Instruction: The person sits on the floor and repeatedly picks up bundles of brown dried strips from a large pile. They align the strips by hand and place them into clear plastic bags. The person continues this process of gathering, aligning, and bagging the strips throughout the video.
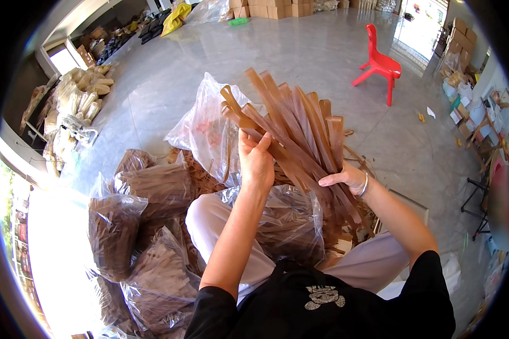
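A thick bundle of long, flat brown rubber strips (302, 124) is held out over my lap, its looped upper ends fanned apart. My left hand (256, 158) is closed on a few strips at the bundle's left side, thumb on top. Lower down on the right, my right hand (349, 179) grips the main bundle, its thumb across the strips; its other fingers are mostly hidden. Just beneath the bundle, a clear plastic bag filled with brown strips (291, 226) lies between my legs. Beyond my left hand stands a crumpled clear bag (201, 121).
Several filled clear bags (158, 271) of brown strips are piled at my left. Loose strips (201, 175) lie on the floor in front of me. A red plastic chair (379, 65) stands farther off to the right. Wrapped bundles (79, 107) line the left wall; cardboard boxes (271, 9) stand at the back.
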The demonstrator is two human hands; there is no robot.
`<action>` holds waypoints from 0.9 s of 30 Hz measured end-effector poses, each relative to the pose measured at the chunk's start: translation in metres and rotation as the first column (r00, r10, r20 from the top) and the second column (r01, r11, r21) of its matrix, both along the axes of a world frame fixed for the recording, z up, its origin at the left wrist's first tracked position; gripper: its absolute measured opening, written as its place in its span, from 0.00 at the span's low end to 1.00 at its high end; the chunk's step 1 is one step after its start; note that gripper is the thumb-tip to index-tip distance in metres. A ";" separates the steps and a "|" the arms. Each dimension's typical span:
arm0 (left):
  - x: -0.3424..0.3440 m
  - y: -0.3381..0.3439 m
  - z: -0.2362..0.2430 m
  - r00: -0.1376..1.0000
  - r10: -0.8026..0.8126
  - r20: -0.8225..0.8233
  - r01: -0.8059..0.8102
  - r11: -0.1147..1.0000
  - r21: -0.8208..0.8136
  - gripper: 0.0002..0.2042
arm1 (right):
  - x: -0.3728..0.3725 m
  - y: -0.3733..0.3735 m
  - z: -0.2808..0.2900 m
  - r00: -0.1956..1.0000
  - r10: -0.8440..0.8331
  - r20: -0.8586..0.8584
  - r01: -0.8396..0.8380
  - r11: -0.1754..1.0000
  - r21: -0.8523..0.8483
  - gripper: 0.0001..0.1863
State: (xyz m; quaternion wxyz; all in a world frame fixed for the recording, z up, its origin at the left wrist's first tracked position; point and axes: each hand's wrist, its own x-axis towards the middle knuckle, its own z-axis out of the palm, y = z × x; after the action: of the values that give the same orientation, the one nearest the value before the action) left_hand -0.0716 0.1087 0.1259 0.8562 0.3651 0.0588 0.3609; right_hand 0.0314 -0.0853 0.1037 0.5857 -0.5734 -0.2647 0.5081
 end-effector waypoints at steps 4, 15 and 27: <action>-0.002 0.000 0.003 0.991 -0.013 -0.135 0.010 1.000 -0.025 0.19 | -0.015 0.005 -0.004 0.998 -0.057 -0.010 0.057 0.998 -0.015 0.36; -0.005 -0.011 -0.014 0.968 -0.021 -0.250 0.067 0.982 0.177 0.17 | -0.049 0.023 -0.029 0.967 -0.190 -0.170 0.217 0.963 0.158 0.36; -0.025 -0.024 -0.011 0.867 -0.334 -0.371 0.324 0.942 -0.089 0.14 | -0.068 0.035 -0.042 0.960 -0.108 -0.260 0.169 0.959 0.226 0.23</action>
State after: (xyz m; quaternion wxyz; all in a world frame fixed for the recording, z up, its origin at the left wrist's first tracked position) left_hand -0.0966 0.0843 0.1151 0.8815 0.4225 0.1650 0.1312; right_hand -0.0371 -0.0507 0.0620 0.7146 -0.4467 -0.2101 0.4956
